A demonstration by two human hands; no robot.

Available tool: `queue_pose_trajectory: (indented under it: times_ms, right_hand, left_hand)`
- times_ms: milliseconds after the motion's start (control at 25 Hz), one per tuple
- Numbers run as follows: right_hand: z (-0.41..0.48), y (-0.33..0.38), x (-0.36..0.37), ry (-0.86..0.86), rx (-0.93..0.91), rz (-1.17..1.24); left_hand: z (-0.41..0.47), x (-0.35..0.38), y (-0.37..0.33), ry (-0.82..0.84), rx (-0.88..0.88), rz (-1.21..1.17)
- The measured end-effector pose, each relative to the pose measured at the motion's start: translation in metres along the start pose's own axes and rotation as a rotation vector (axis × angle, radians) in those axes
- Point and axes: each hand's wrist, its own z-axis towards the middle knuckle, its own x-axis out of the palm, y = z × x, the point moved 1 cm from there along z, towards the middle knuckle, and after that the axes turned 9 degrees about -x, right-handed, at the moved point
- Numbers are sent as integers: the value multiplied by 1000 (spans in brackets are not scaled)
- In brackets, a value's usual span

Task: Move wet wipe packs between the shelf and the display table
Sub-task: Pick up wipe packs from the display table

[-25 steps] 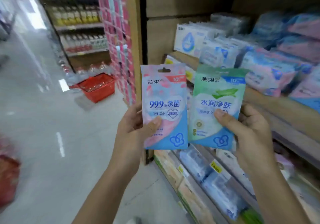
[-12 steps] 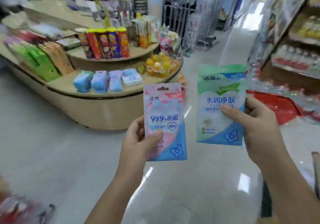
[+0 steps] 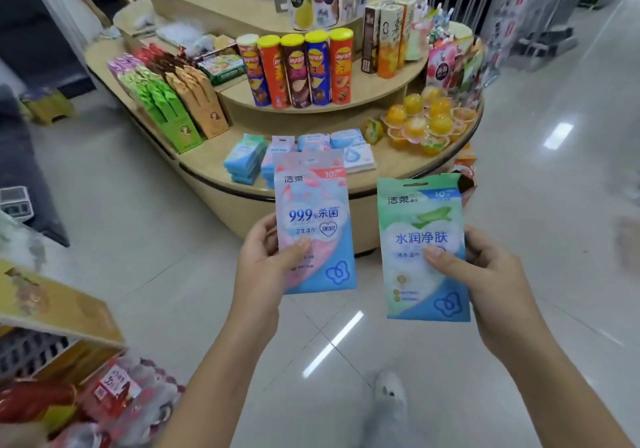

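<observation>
because pink pack (image 3: 313,226) overlaps, table stacks (image 3: 244,162) show partly.

A: Which items are standing upright at the centre?
B: Five chip canisters (image 3: 298,70) are standing side by side in a row, lids up. Tall drink cartons (image 3: 388,39) are standing just to their right.
A: And lower down?
B: Orange jelly cups (image 3: 426,122) are lying heaped at the right. Green boxes (image 3: 162,105) and brown boxes (image 3: 201,101) are leaning in rows at the left.
A: Floor level?
B: A yellow stool (image 3: 48,105) is sitting on the glossy tiled floor (image 3: 138,205) at far left. A yellow carton (image 3: 52,302) is resting at lower left, above a shrink-wrapped red bundle (image 3: 131,402).
</observation>
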Motion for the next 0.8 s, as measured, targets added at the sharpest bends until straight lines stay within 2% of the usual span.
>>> queue_pose_trajectory:
  times_ms: [240,400,640,800]
  right_hand:
    - [146,-19,19,56,95,-43]
    - [239,-11,63,159,110,-49]
    - [337,-45,170,252,133,-93]
    - [382,-84,248,191,182,-94]
  left_hand:
    - [118,26,-11,-125,-78,-44]
    - [174,18,-13,-205,-138,-103]
    - [260,-47,-20,-295,-197,-195]
    - [343,-118,-45,-312,-215,-151]
